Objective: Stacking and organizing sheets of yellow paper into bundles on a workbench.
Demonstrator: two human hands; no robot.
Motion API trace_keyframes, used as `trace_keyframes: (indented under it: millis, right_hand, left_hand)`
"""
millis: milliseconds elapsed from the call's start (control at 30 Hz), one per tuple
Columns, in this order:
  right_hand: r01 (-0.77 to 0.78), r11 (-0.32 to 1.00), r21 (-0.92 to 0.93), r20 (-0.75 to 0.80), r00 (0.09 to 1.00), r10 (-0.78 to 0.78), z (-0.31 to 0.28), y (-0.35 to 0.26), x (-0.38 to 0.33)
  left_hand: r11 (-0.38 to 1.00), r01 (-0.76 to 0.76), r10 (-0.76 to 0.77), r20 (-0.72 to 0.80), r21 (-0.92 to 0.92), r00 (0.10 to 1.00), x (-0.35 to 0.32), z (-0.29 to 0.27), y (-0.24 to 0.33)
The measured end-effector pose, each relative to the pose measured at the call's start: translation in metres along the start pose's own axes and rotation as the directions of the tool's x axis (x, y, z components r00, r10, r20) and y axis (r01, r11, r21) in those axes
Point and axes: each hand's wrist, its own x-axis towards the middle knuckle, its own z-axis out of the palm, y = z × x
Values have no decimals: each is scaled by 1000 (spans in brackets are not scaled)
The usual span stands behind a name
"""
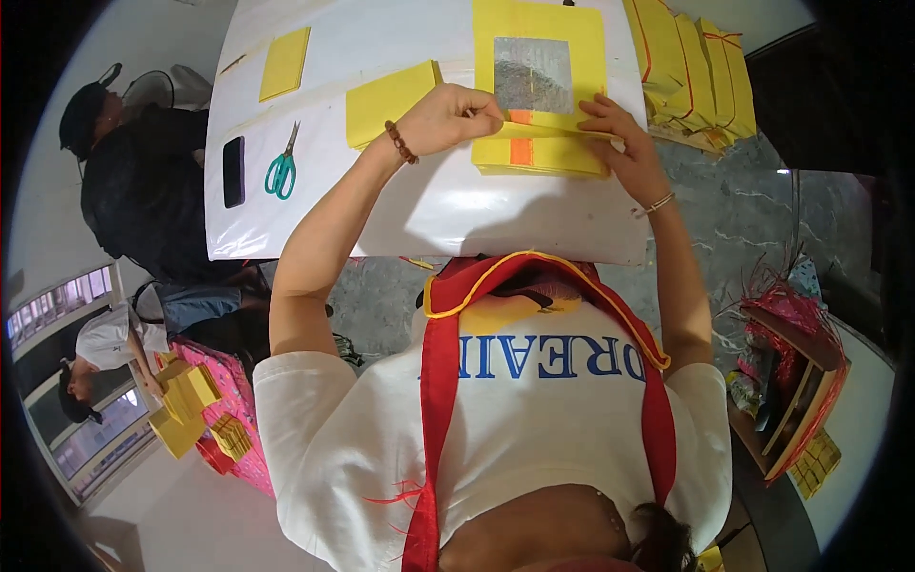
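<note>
A yellow paper sheet with a silver square and an orange strip lies near the table's front edge, its near part bent up in a raised fold. At the fold's left end my left hand is closed in a pinch on the paper. My right hand has the fold's right end between thumb and fingers. Directly below the fold is a stack of yellow paper. Beside my left hand lies another yellow paper pile, partly covered by my wrist.
On the white table are teal-handled scissors, a dark phone and a yellow pad. Tied yellow bundles stand off the right side. One person sits at left; another handles yellow paper behind.
</note>
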Motion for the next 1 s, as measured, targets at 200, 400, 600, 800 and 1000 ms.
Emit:
trace_keyframes:
  millis: [200, 400, 600, 800, 1000]
  right_hand:
    - [-6, 999, 43, -97, 995, 10, 9, 20, 2]
    - [180, 965, -192, -50, 980, -193, -5, -11, 1]
    - [263, 823, -504, 150, 965, -216, -7, -26, -10]
    - [-247, 959, -141, -73, 968, 239, 1, -29, -1]
    - [-262, 962, 77, -252, 928, 273, 13, -21, 20]
  left_hand:
    - [701, -328, 508, -120, 634, 853, -5, 9, -6]
    - [477, -211, 568, -116, 853, 815, -11, 15, -2]
    - [480, -347, 602, -15, 806, 798, -39, 32, 6]
    - [952, 3, 116, -370, 306, 922, -19, 30, 3]
    - [987, 106, -145, -409, -117, 901, 15, 23, -11]
